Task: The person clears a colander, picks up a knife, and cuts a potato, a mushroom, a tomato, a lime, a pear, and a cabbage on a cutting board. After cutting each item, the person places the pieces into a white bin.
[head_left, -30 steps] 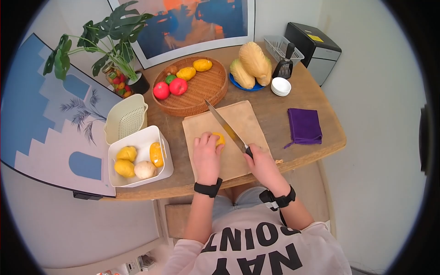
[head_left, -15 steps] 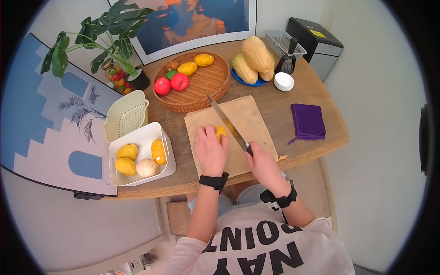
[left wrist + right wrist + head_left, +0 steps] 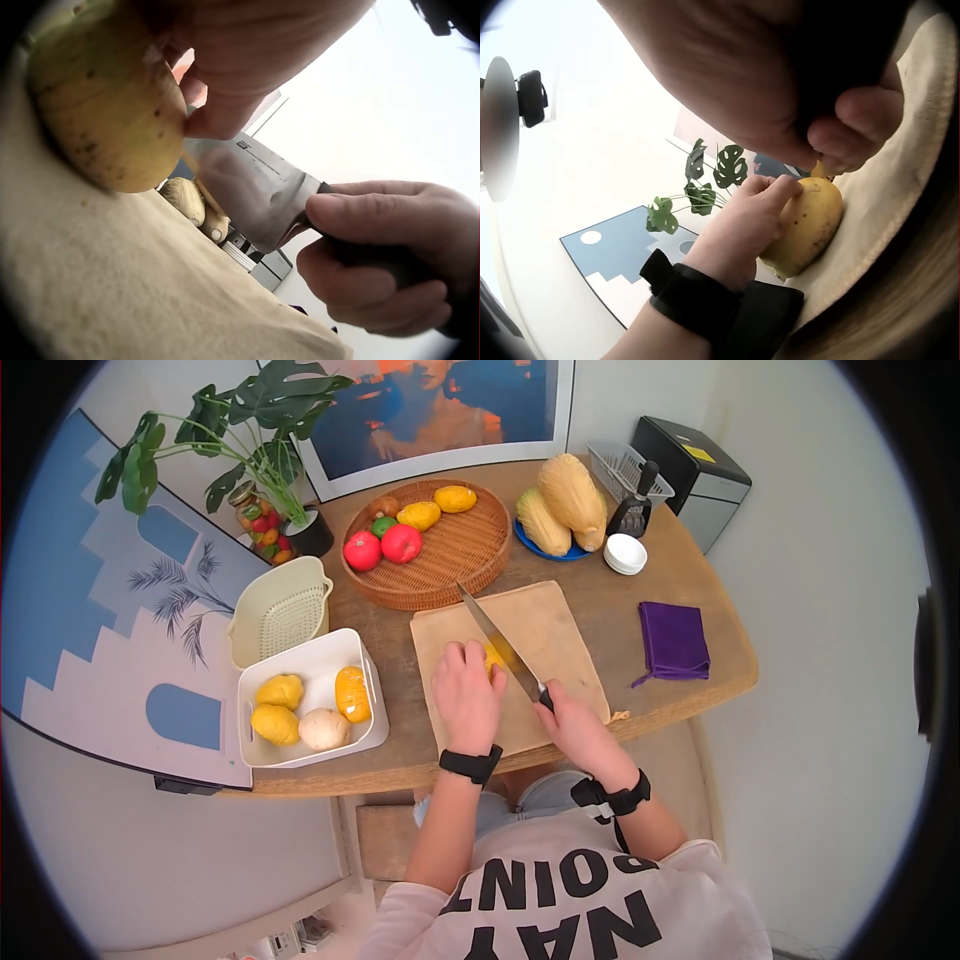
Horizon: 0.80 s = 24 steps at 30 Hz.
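Right hand [image 3: 582,728] round knife handle [image 3: 546,699], blade [image 3: 500,640] now closer to yellow fruit [image 3: 493,657]

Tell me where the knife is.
In the head view, the knife is in the right hand over the tan mat, just right of the yellow fruit that the left hand holds, pointing towards the woven tray.

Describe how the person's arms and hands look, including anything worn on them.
The left hand and right hand are both ungloved. Each wrist wears a broad black strap: the left strap looks all black, while the right strap shows a small whitish patch. The pale sleeves leave the forearms bare.
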Each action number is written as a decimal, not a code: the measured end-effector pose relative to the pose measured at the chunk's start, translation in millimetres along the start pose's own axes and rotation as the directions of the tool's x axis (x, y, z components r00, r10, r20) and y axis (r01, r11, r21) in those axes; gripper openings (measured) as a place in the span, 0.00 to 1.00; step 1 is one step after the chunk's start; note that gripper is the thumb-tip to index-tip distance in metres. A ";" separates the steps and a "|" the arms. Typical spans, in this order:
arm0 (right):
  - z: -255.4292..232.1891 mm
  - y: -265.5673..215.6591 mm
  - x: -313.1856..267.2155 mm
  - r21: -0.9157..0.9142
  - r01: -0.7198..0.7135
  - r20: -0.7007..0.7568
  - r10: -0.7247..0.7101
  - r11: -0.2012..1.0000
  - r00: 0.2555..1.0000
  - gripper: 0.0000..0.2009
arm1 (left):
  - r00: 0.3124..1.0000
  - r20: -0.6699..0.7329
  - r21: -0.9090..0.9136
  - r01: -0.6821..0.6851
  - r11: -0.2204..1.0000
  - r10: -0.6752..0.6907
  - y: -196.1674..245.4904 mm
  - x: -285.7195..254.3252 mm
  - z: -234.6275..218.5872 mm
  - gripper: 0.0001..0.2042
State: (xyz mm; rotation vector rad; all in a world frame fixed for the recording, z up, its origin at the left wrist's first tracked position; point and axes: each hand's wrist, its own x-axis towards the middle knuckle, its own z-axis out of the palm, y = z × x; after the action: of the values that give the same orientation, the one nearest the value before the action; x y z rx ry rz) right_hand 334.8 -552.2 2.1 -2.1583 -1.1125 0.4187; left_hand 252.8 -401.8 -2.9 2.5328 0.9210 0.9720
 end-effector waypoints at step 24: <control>-8.3 -6.8 -1.6 -0.049 0.092 -0.062 -0.095 0.995 0.994 0.11 | 0.997 0.064 -0.255 0.046 0.966 -0.030 -5.3 -3.1 -19.5 0.12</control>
State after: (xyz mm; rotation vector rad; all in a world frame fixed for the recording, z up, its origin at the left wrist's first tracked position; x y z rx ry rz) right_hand 334.3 -554.1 12.7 -2.1341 -1.1920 0.2826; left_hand 235.4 -399.2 7.5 2.3055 0.7689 0.9330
